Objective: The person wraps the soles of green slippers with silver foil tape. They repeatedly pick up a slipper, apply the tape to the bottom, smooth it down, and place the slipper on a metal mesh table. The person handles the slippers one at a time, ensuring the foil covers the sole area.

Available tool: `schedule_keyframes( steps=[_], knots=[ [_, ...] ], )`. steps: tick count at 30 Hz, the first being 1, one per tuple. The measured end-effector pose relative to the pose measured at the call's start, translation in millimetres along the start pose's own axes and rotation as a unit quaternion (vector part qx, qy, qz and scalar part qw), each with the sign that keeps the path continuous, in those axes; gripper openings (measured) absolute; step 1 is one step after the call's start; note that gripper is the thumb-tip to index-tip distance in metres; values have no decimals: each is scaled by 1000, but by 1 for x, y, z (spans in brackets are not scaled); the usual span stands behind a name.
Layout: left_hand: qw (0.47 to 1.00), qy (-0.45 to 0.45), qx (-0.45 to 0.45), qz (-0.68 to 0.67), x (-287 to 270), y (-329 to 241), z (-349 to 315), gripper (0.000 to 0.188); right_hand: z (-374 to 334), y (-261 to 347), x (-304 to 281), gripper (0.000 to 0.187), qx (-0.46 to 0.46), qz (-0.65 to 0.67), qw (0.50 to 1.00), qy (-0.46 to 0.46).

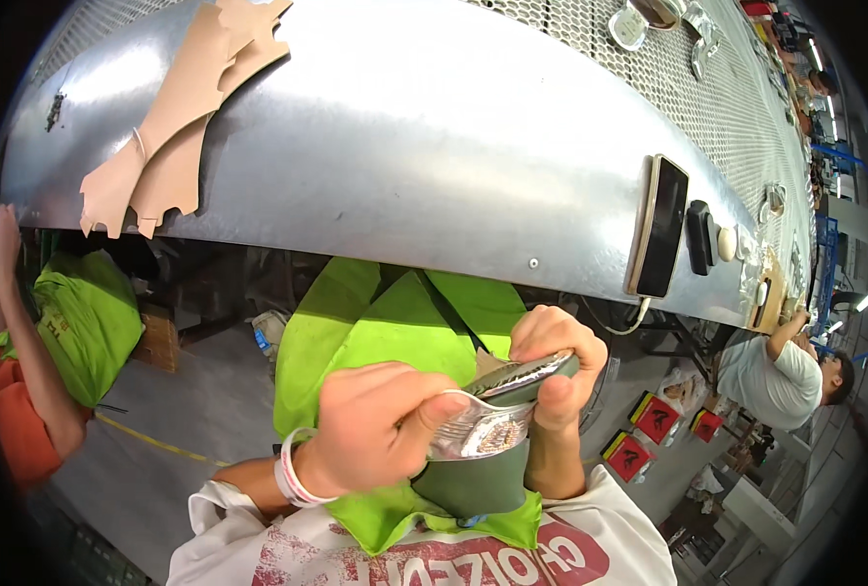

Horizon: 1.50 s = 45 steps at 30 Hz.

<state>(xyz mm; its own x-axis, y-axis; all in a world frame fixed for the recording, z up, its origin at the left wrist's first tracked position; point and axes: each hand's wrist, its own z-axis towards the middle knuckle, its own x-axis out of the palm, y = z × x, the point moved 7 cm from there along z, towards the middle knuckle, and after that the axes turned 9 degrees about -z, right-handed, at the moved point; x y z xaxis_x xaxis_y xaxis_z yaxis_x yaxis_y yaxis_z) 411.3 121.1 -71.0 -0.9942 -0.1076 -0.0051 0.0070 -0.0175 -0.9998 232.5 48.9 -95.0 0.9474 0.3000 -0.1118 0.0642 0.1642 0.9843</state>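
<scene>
Above my lap, both hands grip one dark green piece (478, 485) that bends upward and has a shiny silver panel; I cannot tell what kind of article it is. The closed fingers of my left hand (375, 420) pinch the silver panel (483, 437) at its left edge. My right hand (559, 361) is closed round the upper right end, thumb below and fingers on top, where a dark folded rim curves over. A tan bit (489, 363) sticks up behind that rim. Bright green cloth (385, 342) covers my lap beneath.
Ahead runs a metal table (395, 166) bearing stacked tan cut pieces (165, 146), a phone (662, 225) on a white cable and a black object (700, 237). A mesh surface (737, 107) lies beyond. Co-workers sit left (33, 391) and right (776, 376). Red boxes (654, 417) stand on the floor.
</scene>
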Motion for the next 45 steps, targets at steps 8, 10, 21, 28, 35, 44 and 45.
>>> schedule_keyframes(
  steps=[8, 10, 21, 28, 35, 44, 45],
  knots=[
    [770, 343, -355, -405, 43, 77, -1, 34, 7, 11, 19, 44, -44, 25, 997, 54],
    [716, 392, -364, -449, 53, 78, -5, 35, 8, 10, 22, 45, -42, 46, 996, 66],
    [971, 151, -82, -169, 12, 22, -2, 29, 3, -18, 21, 67, 98, 191, 965, 152],
    [830, 110, -308, -451, 18, 71, -66, 27, 0, -26, 2, 53, 51, 191, 970, 138],
    [899, 66, -296, -315, 36, 72, -72, 23, -9, -33, -8, 48, 51, 261, 960, 89],
    [726, 310, -464, -402, 87, 111, -67, 33, -23, -47, -12, 50, -25, 376, 924, 68],
    [713, 327, -459, -417, 95, 112, -70, 35, -21, -44, -11, 50, -41, 379, 919, 98]
  ],
)
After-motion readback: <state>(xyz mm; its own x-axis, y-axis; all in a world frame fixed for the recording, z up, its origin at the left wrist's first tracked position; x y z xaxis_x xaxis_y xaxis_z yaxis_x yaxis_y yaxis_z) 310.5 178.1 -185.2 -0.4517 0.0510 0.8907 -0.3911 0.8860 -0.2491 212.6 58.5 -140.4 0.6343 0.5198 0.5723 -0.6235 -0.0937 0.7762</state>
